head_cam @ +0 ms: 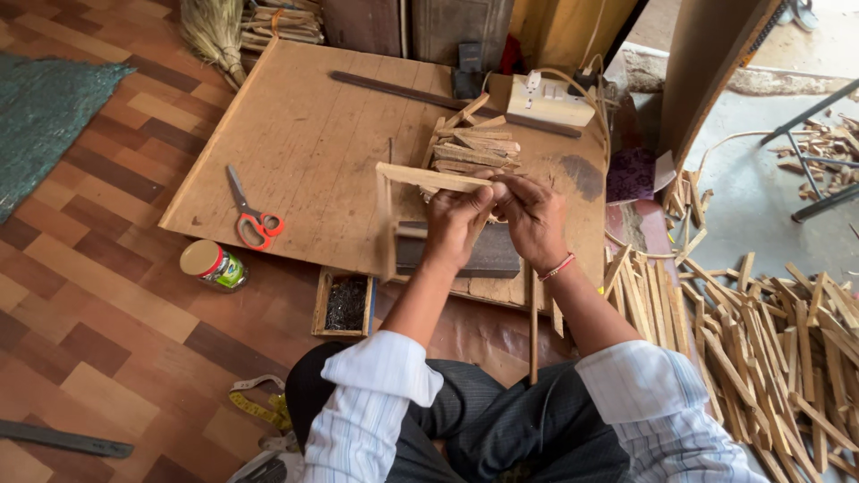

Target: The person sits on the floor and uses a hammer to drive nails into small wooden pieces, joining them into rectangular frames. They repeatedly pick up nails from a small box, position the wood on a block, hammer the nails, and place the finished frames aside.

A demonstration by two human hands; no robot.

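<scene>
The person sits on the floor at the near edge of a plywood board (304,134) that serves as the bench. Both hands are raised above the board's near right portion. The left hand (458,224) and the right hand (532,215) are side by side, touching, and both are closed on the right end of the top strip of a small wooden frame (394,210). The frame is held upright, clear of the board, with its open side facing the person. Directly below the hands, a dark rectangular block (488,255) lies on the board near its near edge.

Behind the hands, toward the far right corner, a pile of short wood scraps (474,143) rests on the board, with a white power strip (548,100) just beyond it. Orange-handled scissors (253,217) lie near the left edge. A long dark bar (403,91) lies along the far edge.

Off the board, a small tin with a beige lid (213,265) lies on the floor at the near left corner. A shallow wooden box of small dark nails (344,304) sits against the near edge. A heap of wooden strips (769,358) covers the floor to the right.
</scene>
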